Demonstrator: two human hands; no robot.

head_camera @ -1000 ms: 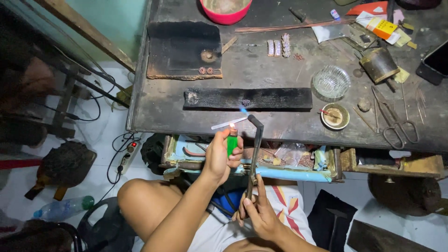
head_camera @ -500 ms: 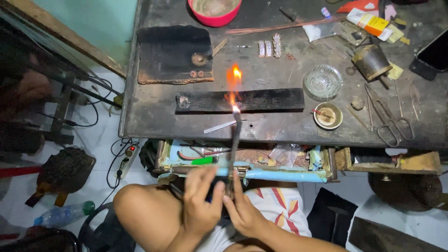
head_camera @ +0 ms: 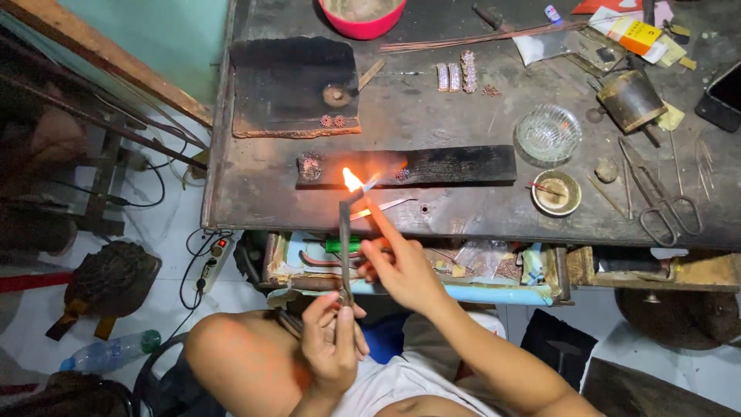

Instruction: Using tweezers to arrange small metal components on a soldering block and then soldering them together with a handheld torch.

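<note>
My left hand [head_camera: 332, 347] is closed around the lower end of a thin dark torch pipe [head_camera: 344, 239], held upright over my lap. An orange flame [head_camera: 352, 181] burns at its tip, over the front edge of the workbench [head_camera: 432, 220]. Just behind the flame lies a long charred black block [head_camera: 455, 164] with a small ornament [head_camera: 310, 165] on its left end. My right hand [head_camera: 397, 266] reaches forward beside the pipe, index finger stretched toward a thin metal strip [head_camera: 384, 207] on the bench edge; it holds nothing. A green lighter [head_camera: 340, 245] lies in the open drawer below.
On the bench are a dark slab [head_camera: 293, 85], a red bowl [head_camera: 363, 15], a glass dish [head_camera: 548, 133], a small round bowl [head_camera: 556, 192], scissors [head_camera: 664, 205], a tin cup [head_camera: 631, 99] and a phone [head_camera: 722, 93]. A plastic bottle [head_camera: 108, 353] and power strip [head_camera: 210, 259] lie on the floor.
The torch was lit with the green lighter, which now lies in the drawer. The pipe went from my right hand to my left, and my right hand reached forward.
</note>
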